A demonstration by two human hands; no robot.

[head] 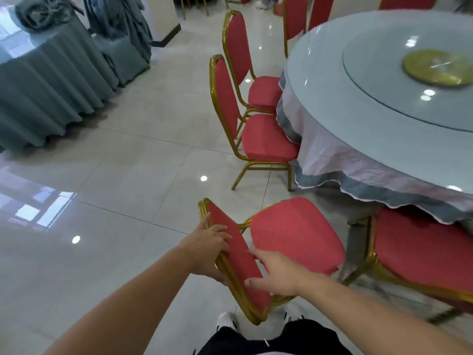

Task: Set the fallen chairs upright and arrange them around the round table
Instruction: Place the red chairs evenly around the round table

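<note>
The back of a red chair (pixel 297 234) is held by the left grip (pixel 212 249), with fingers curled over its gold edge. The right grip (pixel 276 275) is laid loosely on the red pad, fingers spread and nothing squeezed. The chair is seen the right way up, near the round desk (pixel 358 85). A second chair (pixel 266 139) is tucked against the desk farther along.
</note>
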